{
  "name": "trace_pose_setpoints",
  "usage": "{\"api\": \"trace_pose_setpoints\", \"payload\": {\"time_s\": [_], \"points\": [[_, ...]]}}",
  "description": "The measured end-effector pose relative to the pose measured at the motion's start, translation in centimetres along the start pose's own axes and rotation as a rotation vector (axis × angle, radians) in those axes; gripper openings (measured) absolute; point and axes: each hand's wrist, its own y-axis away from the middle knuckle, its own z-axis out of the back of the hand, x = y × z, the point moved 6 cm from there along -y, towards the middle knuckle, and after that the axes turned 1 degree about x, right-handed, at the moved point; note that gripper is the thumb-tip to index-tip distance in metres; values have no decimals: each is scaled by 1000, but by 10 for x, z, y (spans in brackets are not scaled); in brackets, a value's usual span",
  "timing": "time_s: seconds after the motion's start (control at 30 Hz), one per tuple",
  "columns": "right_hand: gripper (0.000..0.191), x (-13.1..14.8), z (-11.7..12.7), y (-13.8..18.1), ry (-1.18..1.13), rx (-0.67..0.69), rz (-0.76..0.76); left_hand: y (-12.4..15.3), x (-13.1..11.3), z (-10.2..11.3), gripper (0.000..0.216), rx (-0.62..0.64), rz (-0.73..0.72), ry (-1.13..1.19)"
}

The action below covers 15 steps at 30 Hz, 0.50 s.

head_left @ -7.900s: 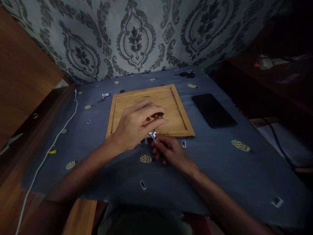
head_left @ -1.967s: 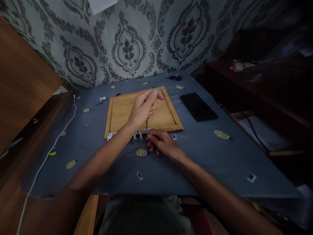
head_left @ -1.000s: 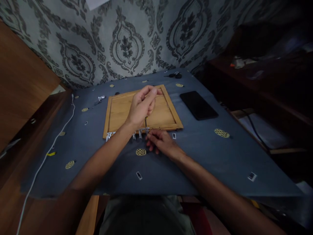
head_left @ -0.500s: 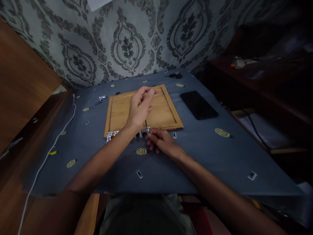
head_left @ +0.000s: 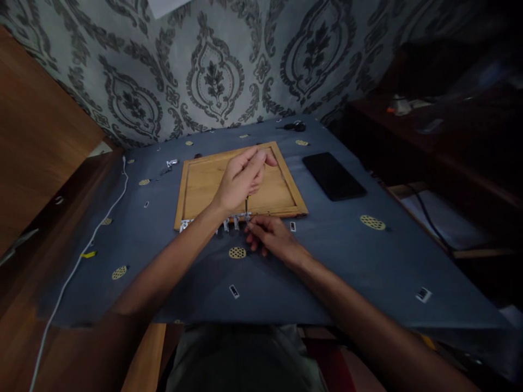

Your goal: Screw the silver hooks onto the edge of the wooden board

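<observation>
Brown wooden furniture rose at the far left, beside a table spread with a blue-grey cloth printed with yellow ovals and small white labels. Along the cloth's left side ran a thin white cable, with a small yellow tag touching it. Farther in, a small shiny silver metal part lay near the back, just off the panel's left edge.

Mid-table, a rectangular yellow-brown wooden panel with a raised frame lay flat. Along its near edge stood a row of small silver metal pieces, their lower ends reaching past the wood over the cloth.

Above the panel, the left hand had its fingers curled together around a mostly hidden handle; the dark, thin-shafted screwdriver pointed down from it to the rightmost visible piece. The right hand, low beyond the near edge, had thumb and forefinger pinched together on that same piece. A broad stretch of cloth separated the panel from the table's front edge, crossed by both forearms.

Farther right, a narrower strip of cloth divided the panel from a flat black rectangular tablet. A small black object lay near the back edge, its details too dim to read.
</observation>
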Motion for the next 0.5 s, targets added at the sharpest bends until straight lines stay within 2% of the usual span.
{"api": "trace_pose_setpoints", "payload": {"time_s": [0.07,0.13,0.27,0.5], "points": [[17,-1,0,-1,1,-2,2,5,-2,1,27,-114,-74,-59],[16,-1,0,-1,1,-4,4,8,-2,-1,27,-160,-95,-66],[16,-2,0,-1,3,-3,9,6,2,-5,30,-129,-23,-21],[16,-1,1,1,1,0,5,-5,7,3,28,-159,29,-8]]}}
